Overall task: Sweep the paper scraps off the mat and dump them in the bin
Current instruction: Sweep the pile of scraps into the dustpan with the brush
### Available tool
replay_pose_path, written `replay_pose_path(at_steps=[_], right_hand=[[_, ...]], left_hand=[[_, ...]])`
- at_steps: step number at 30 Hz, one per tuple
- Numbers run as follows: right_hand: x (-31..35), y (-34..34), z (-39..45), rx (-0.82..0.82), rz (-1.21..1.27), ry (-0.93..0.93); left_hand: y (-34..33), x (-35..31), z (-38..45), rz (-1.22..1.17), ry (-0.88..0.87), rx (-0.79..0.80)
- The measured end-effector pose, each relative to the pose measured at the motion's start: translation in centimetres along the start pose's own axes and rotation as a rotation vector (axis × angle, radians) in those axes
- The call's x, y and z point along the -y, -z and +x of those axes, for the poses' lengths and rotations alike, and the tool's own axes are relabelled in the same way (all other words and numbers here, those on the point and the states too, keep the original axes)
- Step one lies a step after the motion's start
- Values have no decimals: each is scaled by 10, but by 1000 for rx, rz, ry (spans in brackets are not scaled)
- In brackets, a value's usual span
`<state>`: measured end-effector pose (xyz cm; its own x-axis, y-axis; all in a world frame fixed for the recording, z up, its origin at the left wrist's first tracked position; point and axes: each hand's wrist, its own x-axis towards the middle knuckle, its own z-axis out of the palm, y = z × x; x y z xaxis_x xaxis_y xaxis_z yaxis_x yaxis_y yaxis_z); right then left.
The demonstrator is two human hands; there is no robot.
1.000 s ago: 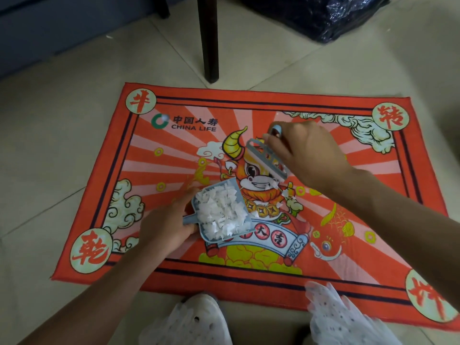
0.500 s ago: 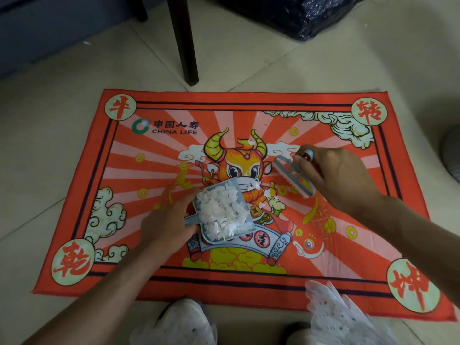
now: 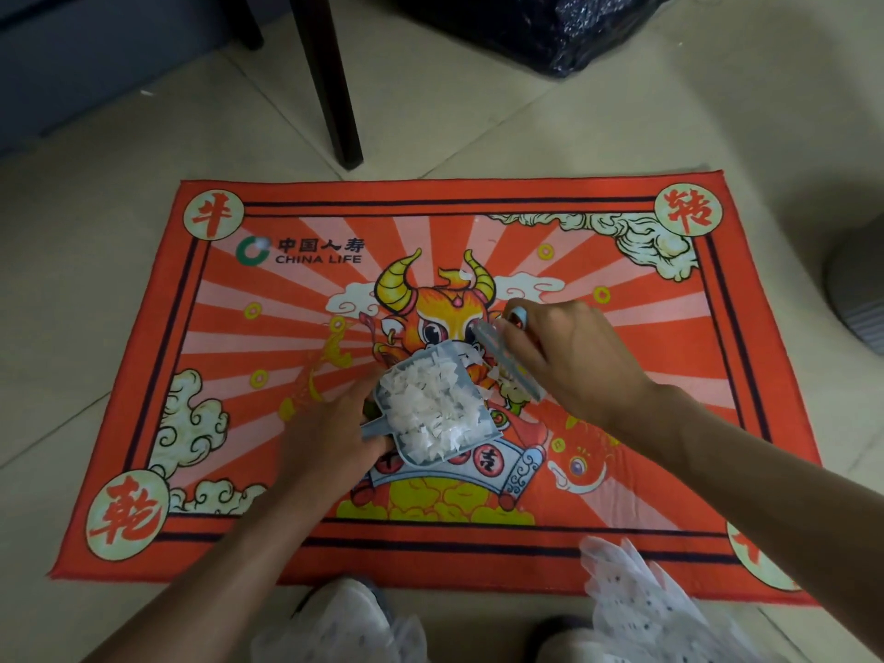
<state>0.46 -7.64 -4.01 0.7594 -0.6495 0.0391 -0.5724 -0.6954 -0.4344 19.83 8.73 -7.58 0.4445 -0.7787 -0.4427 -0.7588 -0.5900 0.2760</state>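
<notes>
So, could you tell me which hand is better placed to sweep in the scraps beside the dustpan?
Right hand: it grips the small brush directly over the loose scraps at the dustpan mouth; the left hand holds its handle.

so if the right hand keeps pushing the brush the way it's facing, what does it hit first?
Probably the loose paper scraps right beside the brush in the right hand, then the open edge of the dustpan held by the left hand. Depth is uncertain.

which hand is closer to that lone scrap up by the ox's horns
Right. The right hand, gripping the brush, sits just below and right of the scrap; the left hand holds the dustpan farther down-left.
</notes>
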Motion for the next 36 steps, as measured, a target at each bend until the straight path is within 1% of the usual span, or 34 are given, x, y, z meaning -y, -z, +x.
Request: replay_pose_path(at_steps=[5, 12, 17, 25, 30, 36], right_hand=[[10, -10, 0, 22, 17, 24], [18, -15, 0, 18, 50, 48], [22, -15, 4, 22, 78, 39], [41, -8, 22, 41, 161, 71], [49, 2, 39, 10, 239, 68], [40, 12, 55, -49, 165, 39]], left_hand=[[-4, -1, -1, 16, -5, -10], [-17, 4, -2, -94, -5, -33], [-31, 13, -6, -222, -2, -21], [-37, 35, -9, -497, 86, -43], [-35, 55, -13, -463, 120, -62], [-29, 64, -17, -420, 119, -42]])
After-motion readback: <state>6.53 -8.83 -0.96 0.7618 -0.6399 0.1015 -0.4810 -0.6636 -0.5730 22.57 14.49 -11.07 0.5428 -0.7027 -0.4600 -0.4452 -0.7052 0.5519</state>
